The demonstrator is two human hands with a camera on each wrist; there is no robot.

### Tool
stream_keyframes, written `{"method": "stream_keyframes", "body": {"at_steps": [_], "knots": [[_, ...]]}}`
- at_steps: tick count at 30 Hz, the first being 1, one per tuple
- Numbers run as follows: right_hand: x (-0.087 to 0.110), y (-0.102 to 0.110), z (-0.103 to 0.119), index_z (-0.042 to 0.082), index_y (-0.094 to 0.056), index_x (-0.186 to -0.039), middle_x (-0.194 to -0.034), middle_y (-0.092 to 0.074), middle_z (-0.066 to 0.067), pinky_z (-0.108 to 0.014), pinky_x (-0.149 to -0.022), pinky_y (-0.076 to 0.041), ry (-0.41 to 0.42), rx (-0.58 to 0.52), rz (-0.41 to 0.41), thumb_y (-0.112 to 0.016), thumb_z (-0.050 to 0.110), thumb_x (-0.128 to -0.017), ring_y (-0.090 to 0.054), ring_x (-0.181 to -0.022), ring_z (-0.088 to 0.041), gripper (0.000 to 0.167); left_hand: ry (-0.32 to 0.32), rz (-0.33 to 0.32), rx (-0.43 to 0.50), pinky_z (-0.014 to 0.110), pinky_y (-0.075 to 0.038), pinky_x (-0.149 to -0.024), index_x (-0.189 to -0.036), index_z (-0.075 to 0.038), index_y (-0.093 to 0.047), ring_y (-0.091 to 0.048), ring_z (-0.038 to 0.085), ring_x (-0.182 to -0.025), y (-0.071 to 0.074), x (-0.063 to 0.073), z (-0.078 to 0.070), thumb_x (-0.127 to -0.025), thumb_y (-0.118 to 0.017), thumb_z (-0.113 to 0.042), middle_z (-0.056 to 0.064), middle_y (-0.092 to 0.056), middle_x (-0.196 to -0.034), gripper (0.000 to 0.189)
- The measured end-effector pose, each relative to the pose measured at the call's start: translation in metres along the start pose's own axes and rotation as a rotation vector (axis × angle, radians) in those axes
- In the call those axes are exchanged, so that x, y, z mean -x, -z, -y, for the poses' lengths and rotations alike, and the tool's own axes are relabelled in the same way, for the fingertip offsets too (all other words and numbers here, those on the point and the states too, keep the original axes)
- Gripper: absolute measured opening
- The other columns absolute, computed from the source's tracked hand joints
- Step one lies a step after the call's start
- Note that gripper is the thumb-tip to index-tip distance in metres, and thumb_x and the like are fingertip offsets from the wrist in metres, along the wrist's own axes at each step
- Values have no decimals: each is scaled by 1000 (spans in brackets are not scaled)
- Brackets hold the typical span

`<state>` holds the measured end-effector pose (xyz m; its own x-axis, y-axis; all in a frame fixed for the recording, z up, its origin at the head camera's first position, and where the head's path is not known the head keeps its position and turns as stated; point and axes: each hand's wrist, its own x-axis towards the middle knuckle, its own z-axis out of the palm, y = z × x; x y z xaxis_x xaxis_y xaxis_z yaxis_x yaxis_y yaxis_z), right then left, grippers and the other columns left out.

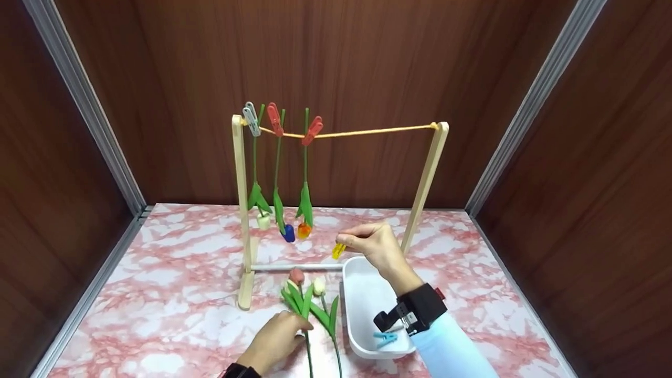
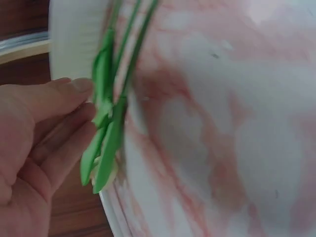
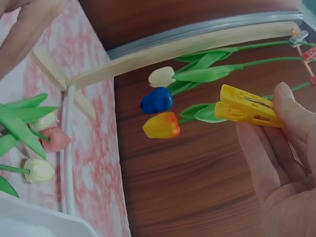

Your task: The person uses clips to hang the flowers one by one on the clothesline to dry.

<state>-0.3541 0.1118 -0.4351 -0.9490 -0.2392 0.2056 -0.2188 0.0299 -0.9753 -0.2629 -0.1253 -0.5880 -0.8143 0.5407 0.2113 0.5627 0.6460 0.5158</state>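
My right hand [image 1: 375, 247] pinches a yellow clothespin [image 3: 249, 108] by its end, between thumb and fingers, above the far side of the white tub [image 1: 362, 304]. My left hand [image 1: 278, 336] holds a tulip by its green stem and leaf [image 2: 102, 69] among the tulips lying on the table. A pink tulip head [image 1: 296, 276] and a white tulip head [image 1: 319, 286] show beyond that hand. From the cord [image 1: 367, 133] hang a white tulip [image 3: 161, 77], a blue tulip [image 3: 156, 100] and an orange-yellow tulip [image 3: 162, 125], heads down, under a pale grey clothespin [image 1: 251, 119] and two red ones.
The cord runs between two wooden posts [image 1: 426, 184], joined low down by a white rod [image 1: 299, 267]. A blue clothespin [image 1: 386, 339] lies in the tub. Dark wood panels [image 1: 336, 63] and metal corner rails enclose the marbled table [image 1: 173, 294].
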Motion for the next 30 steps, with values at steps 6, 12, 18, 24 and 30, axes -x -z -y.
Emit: {"method": "stream_keyframes", "body": {"at_steps": [6, 12, 18, 24, 30], "knots": [[3, 2, -7, -9, -80, -102, -93, -79, -16, -37, -81, -64, 4, -2, 9, -82, 0, -91, -77, -83, -19, 15, -186, -17, -298, 26, -59, -80, -87, -14, -84, -69, 12, -88, -12, -5, 3, -82, -85, 3, -6, -76, -89, 18], [5, 2, -11, -8, -81, -102, -92, -79, -17, -37, -82, -64, 22, 19, 26, -83, 1, -91, -77, -84, -20, 14, -308, -45, -437, 25, -55, -79, -74, -22, -82, -64, 9, -81, -19, -5, 3, -74, -85, 5, -13, -72, -79, 27], [5, 4, -11, -9, -80, -102, -92, -79, -17, -36, -81, -64, 24, 16, 13, -83, 0, -90, -77, -82, -18, 15, -293, -42, -435, 23, -56, -79, -72, -21, -80, -65, 8, -81, -19, -5, 3, -75, -86, 5, -12, -70, -78, 27], [5, 6, -10, -10, -80, -103, -93, -79, -17, -35, -80, -64, 13, 22, 1, -82, 0, -91, -77, -82, -19, 16, -333, -165, -278, 24, -57, -78, -81, -17, -80, -69, 8, -85, -13, -10, 2, -78, -79, 6, -9, -74, -87, 23], [3, 9, -6, -8, -80, -104, -94, -79, -17, -38, -82, -64, 9, 25, -35, -83, 2, -91, -77, -84, -18, 16, -346, -496, 77, 29, -60, -89, -98, -9, -82, -76, 19, -96, -2, -24, -4, -78, -81, 15, 1, -79, -103, 32]]}}
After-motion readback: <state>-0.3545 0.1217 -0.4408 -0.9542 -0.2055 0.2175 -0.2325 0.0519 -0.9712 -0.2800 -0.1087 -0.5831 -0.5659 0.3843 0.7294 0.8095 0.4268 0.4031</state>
